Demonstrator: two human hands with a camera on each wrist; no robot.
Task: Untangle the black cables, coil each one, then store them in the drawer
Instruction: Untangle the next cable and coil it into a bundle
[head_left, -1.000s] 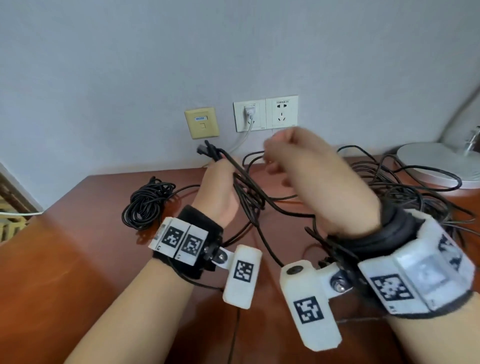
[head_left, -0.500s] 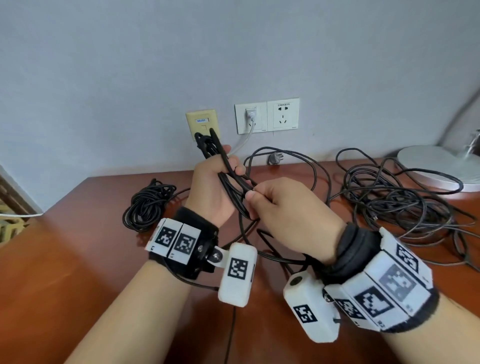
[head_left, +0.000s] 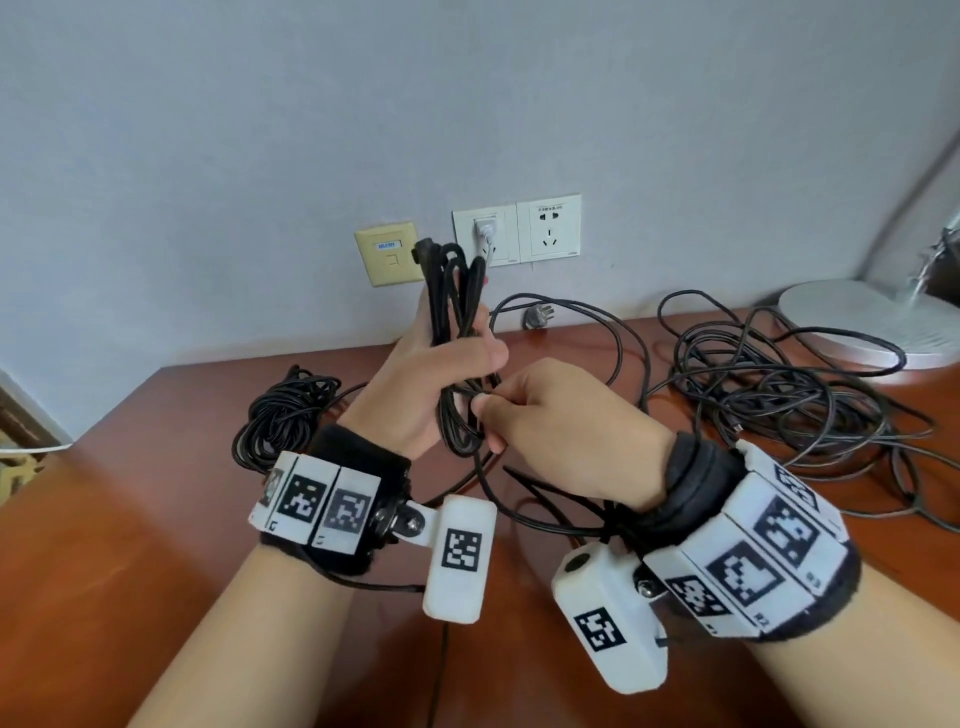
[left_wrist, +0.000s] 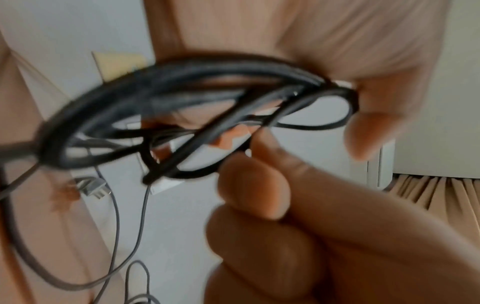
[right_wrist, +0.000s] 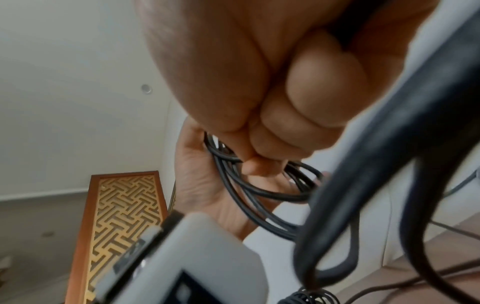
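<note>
Slippage is the main risk: the left hand (head_left: 431, 384) clamps the half-wound cable (head_left: 457, 332) at centre frame, and those loops could spring loose. The right hand (head_left: 561, 410) pinches its strand, which may snag the tangle (head_left: 779, 400) on the worktop (head_left: 104, 519) at right. Socket lettering is unreadable.

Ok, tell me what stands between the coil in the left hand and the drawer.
No drawer shows in any view, so the path cannot be judged. The coil in the left hand trails a strand into the tangled cables on the desk; the right hand pinches it.
</note>
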